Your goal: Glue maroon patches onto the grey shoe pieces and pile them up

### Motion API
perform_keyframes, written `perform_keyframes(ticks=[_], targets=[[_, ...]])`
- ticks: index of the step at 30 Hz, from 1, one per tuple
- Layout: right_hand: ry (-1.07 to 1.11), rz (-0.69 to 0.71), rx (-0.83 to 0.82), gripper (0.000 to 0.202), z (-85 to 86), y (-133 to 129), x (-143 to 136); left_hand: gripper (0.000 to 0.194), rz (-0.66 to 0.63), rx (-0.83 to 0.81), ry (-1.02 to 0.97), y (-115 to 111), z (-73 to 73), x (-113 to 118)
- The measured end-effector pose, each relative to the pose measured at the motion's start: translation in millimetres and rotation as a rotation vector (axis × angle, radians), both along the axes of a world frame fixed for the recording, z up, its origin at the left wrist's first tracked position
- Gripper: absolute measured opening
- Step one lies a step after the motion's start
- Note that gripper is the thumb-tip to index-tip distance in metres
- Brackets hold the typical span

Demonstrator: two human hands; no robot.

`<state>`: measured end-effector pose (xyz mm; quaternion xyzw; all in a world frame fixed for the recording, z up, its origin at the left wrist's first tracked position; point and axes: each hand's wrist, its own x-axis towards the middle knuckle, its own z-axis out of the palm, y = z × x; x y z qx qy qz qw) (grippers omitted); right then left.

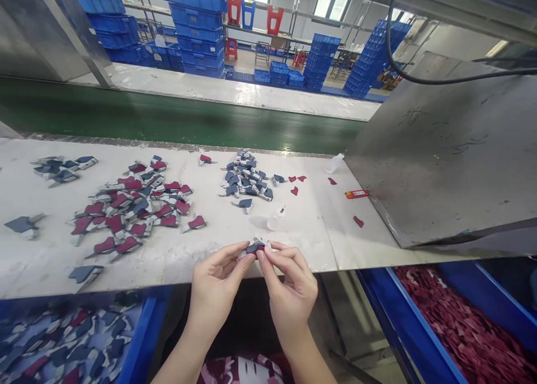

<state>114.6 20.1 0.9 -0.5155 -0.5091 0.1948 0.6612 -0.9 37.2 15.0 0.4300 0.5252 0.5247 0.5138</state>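
On the near side of the translucent bottle [276, 220], the blue-and-red part [255, 248] was pinched by the left hand [218, 279] and the right hand [290, 283], probably to be kept steady, while blue parts [247, 178] were piled beyond the bottle, leftward, seemingly within reach.

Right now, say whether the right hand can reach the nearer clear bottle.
Likely yes: nothing visible stands between the right hand and the clear bottle, though that hand holds a small part.

Factory workshop: green conveyor belt [180, 109], stacked blue crates [199, 31], scattered small parts [130, 199].
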Motion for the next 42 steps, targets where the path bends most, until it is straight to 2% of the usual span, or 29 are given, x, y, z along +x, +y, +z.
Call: perform_keyframes(ticks=[3, 6, 8, 10, 12, 14, 16, 17, 21, 26, 29, 37, 42], targets=[[-0.075, -0.048, 0.049, 0.02, 2.4, 0, -3, 0.038, -0.006, -0.012, -0.016, 2, 1.4, 0], [-0.133, -0.124, 0.075, 0.021, 4.2, 0, -4, 0.032, -0.024, -0.004, -0.021, 1, 1.5, 0], [-0.128, -0.116, 0.053, 0.02, 4.6, 0, -1, 0.027, -0.036, 0.01, -0.004, 0, 2.5, -1], [-0.031, -0.023, -0.049, 0.024, 5.3, 1, 5, 0.023, -0.04, 0.029, 0.03, -2, 4.6, -1], [0.131, 0.155, -0.205, 0.034, 7.7, 2, 12, 0.021, -0.036, 0.05, 0.07, -4, 7.4, -1], [0.245, 0.354, -0.314, 0.036, 12.0, 4, 20, 0.02, -0.032, 0.075, 0.118, -6, 9.6, -1], [0.264, 0.471, -0.336, 0.029, 17.1, 5, 26, 0.019, -0.029, 0.103, 0.174, -9, 10.3, -1], [0.254, 0.485, -0.326, 0.027, 19.3, 6, 27, 0.019, -0.026, 0.119, 0.202, -10, 10.0, -1], [0.206, 0.428, -0.281, 0.022, 22.3, 4, 24, 0.02, -0.019, 0.183, 0.292, -16, 8.5, 0], [0.156, 0.312, -0.233, 0.022, 15.6, -4, 13, 0.019, -0.02, 0.291, 0.379, -20, 12.7, 6], [0.164, 0.284, -0.185, 0.021, 10.7, -6, 10, 0.019, -0.025, 0.33, 0.367, -21, 15.0, 9], [0.14, 0.294, -0.184, 0.026, 7.9, -7, 14, 0.02, -0.043, 0.294, 0.311, -24, 12.8, 8], [0.063, 0.402, -0.228, 0.033, 18.0, -10, 22, 0.023, -0.015, 0.361, 0.394, -26, 16.7, 6]])
